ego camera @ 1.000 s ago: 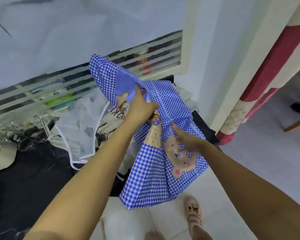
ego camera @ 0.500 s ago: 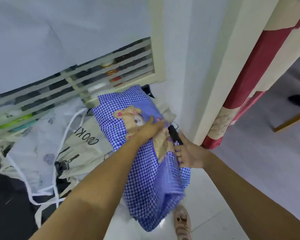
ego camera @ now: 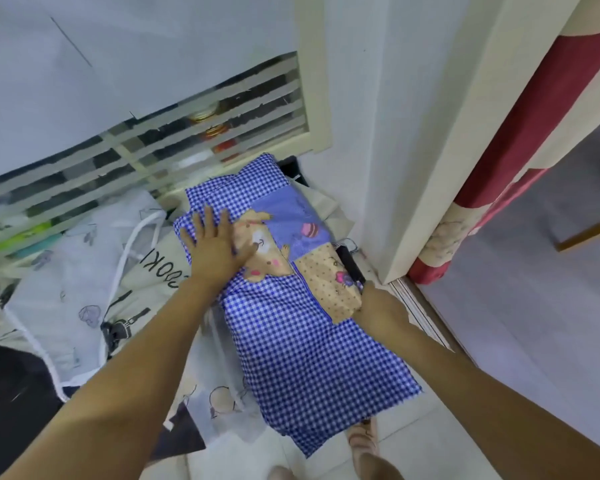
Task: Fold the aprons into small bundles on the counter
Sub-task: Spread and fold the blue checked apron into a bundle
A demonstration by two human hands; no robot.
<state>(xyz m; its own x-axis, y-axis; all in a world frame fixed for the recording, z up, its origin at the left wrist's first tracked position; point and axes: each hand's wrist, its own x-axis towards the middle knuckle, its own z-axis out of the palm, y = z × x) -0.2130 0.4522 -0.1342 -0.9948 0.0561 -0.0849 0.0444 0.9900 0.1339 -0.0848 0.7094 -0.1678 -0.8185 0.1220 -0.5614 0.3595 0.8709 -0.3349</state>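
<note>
Pressing down on the blue-and-white checked cloth apron (ego camera: 291,341) with the left hand (ego camera: 212,251), flat and splayed, just beside the tan bear patch (ego camera: 264,251). Over at the apron's right edge with the right hand (ego camera: 378,306), tucked against the dotted tan pocket (ego camera: 329,285); cannot tell whether gripping or loose, with fingers hidden by cloth. Spread lengthwise over a white printed apron (ego camera: 84,271) and a cream lettered apron (ego camera: 160,268) on the tabletop (ego camera: 14,393), lower end spilling off the front.
</note>
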